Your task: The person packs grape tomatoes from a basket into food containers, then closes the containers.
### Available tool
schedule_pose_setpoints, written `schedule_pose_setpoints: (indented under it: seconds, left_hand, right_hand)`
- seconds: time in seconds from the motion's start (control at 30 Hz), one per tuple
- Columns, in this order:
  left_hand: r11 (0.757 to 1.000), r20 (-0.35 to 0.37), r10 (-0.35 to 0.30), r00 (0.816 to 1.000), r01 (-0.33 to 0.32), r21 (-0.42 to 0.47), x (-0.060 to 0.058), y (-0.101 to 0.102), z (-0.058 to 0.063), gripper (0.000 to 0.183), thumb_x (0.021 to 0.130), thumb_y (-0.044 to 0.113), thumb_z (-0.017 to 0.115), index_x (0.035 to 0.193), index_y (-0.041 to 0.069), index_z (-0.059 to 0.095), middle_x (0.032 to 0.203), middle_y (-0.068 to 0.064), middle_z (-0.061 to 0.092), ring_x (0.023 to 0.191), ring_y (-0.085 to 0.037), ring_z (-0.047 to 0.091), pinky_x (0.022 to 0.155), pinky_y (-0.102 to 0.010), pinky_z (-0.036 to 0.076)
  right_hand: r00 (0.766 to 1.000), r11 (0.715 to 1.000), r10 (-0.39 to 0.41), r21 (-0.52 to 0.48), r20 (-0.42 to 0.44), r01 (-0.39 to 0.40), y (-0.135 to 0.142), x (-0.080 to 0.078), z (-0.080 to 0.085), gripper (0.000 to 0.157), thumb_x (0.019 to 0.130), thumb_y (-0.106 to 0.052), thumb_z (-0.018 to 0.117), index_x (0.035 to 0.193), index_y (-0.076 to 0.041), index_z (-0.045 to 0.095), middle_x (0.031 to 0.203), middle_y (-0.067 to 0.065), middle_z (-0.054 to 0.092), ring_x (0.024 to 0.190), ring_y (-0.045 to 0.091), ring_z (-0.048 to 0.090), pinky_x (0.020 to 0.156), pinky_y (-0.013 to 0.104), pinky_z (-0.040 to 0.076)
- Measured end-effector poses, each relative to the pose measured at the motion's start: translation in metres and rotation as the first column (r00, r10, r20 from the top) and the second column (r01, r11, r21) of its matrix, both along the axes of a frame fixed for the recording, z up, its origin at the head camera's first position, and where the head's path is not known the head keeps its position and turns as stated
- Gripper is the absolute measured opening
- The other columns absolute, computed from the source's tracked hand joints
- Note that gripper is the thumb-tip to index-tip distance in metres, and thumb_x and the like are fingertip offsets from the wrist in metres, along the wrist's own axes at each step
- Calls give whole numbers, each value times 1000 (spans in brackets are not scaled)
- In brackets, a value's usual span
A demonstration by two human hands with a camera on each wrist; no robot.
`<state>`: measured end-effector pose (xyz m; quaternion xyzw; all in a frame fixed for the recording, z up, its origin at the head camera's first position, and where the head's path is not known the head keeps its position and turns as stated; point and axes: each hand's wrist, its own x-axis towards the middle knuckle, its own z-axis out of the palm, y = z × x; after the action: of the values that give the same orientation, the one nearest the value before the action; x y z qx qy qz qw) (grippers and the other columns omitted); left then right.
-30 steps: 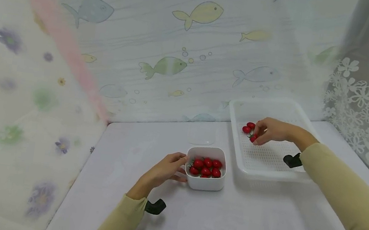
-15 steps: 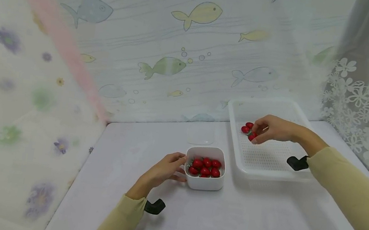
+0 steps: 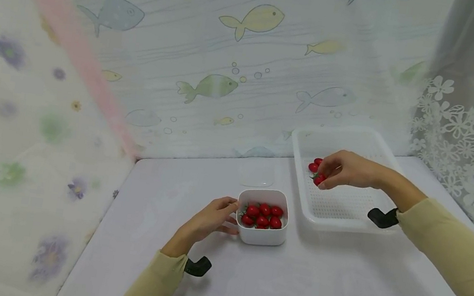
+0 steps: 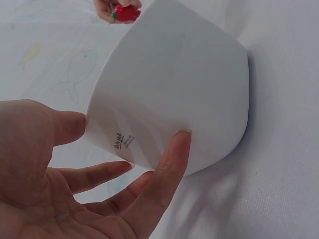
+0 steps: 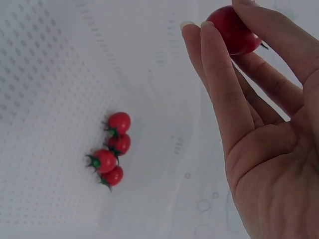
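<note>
My right hand (image 3: 348, 168) pinches a red cherry tomato (image 5: 233, 31) between thumb and fingertips, above the left part of a white perforated basket (image 3: 339, 225). Several more cherry tomatoes (image 5: 105, 161) with green stems lie clustered in that basket, partly hidden by the hand in the head view. A small white square container (image 3: 262, 238) stands to the left, with several cherry tomatoes (image 3: 264, 210) inside. Against its left side, my left hand (image 3: 209, 219) rests with extended fingers; the thumb touches near the rim, as the left wrist view shows.
Behind the container lies a clear flat lid-like piece (image 3: 256, 182). A white cloth covers the table (image 3: 326, 290). A fish-print sheet (image 3: 240, 58) rises along the back, with a flowered sheet at left and a lace curtain (image 3: 465, 123) at right.
The right hand has shifted slightly left with a cherry tomato between its fingers, drawing it away from the basket's cluster. The left hand and the container have stayed in place.
</note>
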<state>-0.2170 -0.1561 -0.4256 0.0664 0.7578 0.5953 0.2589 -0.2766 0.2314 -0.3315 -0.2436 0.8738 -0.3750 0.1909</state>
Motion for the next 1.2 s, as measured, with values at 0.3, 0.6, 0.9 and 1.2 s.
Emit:
schedule_pose_setpoints:
  seconds: [0.3, 0.6, 0.9, 1.2]
  left_hand:
    - [1000, -5, -1, 1000, 1, 4, 1, 1, 2, 48, 110, 32, 49, 144, -1, 49, 136, -22, 56, 108, -31, 64, 83, -40, 64]
    - [1000, -5, -5, 1000, 5, 7, 1, 1, 2, 48, 110, 32, 49, 145, -1, 48, 136, -22, 56, 110, -33, 63, 83, -40, 64]
    - [1000, -1, -5, 1000, 5, 8, 1, 1, 2, 47, 110, 31, 48, 145, -1, 48, 136, -22, 56, 108, -32, 63, 83, -40, 64]
    - [1000, -2, -1, 1000, 1, 13, 1, 2, 2, 48, 110, 31, 49, 146, -1, 46, 137, -23, 55, 108, -30, 64, 83, -40, 64]
  right_hand:
    - [1000, 1000, 8, -14, -26, -9, -10, 13, 4, 25, 87, -22, 83, 105, -7, 73, 99, 5, 72, 92, 22, 71, 84, 31, 60]
    - [1000, 998, 29, -56, -8, -30, -26, 25, -4, 21, 87, -22, 84, 100, -11, 73, 98, 4, 73, 94, 19, 73, 86, 32, 60]
    - [999, 996, -19, -85, -28, 17, -50, 40, -13, 18, 87, -23, 83, 99, -13, 75, 96, 0, 74, 91, 18, 73, 84, 34, 60]
    - [996, 994, -31, -103, -81, 22, -76, 53, -20, 18, 88, -20, 82, 100, -10, 75, 94, -1, 73, 88, 16, 71, 79, 31, 61]
